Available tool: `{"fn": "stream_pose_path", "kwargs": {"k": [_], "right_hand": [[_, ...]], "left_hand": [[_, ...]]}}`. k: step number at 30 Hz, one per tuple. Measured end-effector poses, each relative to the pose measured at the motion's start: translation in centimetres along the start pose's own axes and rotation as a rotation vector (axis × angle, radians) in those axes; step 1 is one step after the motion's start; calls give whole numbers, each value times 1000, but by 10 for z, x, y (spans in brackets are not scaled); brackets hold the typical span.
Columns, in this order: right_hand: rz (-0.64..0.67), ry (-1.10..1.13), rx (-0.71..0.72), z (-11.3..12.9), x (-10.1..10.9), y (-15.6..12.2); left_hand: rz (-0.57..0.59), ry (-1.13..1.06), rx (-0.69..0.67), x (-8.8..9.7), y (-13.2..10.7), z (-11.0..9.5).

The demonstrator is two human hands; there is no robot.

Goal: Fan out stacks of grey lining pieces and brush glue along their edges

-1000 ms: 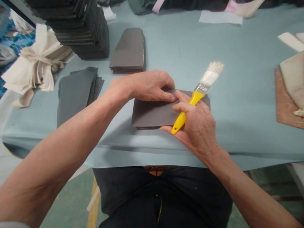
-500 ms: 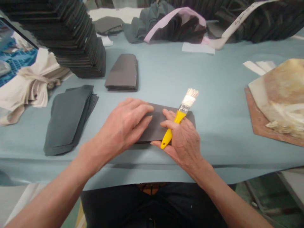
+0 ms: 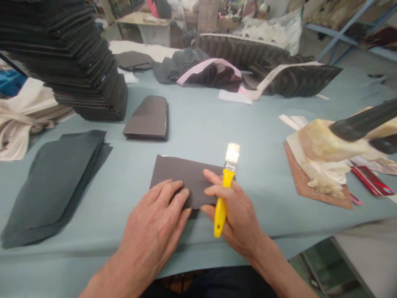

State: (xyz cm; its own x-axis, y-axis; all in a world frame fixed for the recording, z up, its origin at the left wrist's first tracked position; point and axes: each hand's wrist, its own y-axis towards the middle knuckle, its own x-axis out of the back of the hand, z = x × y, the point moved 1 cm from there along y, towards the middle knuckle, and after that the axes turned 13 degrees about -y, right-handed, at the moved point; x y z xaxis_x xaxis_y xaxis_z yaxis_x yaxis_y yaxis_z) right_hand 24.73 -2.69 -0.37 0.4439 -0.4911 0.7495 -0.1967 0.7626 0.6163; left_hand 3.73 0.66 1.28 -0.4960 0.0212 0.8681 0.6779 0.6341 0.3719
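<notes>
A dark grey-brown flat panel [image 3: 182, 170] lies before me near the table's front edge. My left hand [image 3: 155, 225] rests over its left front part, fingers laid on the surface and the thumb at the near edge. In my right hand [image 3: 243, 213] is a yellow-handled paintbrush [image 3: 220, 217], its whitish bristles pointing away from me. That hand also touches the panel's right end, with fingertips on top and the thumb by the near edge. The underside of the panel is hidden.
Dark green-grey pieces [image 3: 58, 178] lie at the left, and a small stack of brown-grey panels [image 3: 147, 118] sits behind. A tall dark stack [image 3: 89, 66] rises at back left. At right are a glue-stained container [image 3: 319, 142] on a brown board [image 3: 296, 176] and a red object [image 3: 372, 181].
The view has tilted up, showing more of the room behind. My left hand has drawn back toward the panel's near edge, uncovering its far left corner. The brush stays in my right hand, standing more upright.
</notes>
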Motion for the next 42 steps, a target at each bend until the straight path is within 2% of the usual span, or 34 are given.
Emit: {"fn": "stream_pose_path", "kwargs": {"k": [2,5,8,11,15,20,25,30,35,39,42], "right_hand": [[-57,115,-85,-1,16,7],[-128,317,-318,-8,38,27],[-137,526,-507,-19,46,56],[-112,597,-640,-35,36,85],[-17,639,-713,-53,3,115],[129,741,-614,-57,-35,141],[288,792,-518,-51,-56,156],[371,753,-408,-45,-66,169],[348,722,-292,-45,-72,180],[393,708,-227,-45,-77,185],[411,663,-161,-48,-78,185]], "left_hand": [[5,-16,23,-1,-3,-2],[15,-65,65,-1,-4,-4],[17,-96,95,0,-1,-4],[18,-103,127,1,3,-4],[52,-99,172,1,8,-3],[20,-80,203,-1,10,1],[0,-67,220,-4,11,3],[13,-61,211,-3,14,3],[14,-45,211,-3,16,4],[0,-41,212,-7,16,5],[43,-45,215,-10,15,5]]}}
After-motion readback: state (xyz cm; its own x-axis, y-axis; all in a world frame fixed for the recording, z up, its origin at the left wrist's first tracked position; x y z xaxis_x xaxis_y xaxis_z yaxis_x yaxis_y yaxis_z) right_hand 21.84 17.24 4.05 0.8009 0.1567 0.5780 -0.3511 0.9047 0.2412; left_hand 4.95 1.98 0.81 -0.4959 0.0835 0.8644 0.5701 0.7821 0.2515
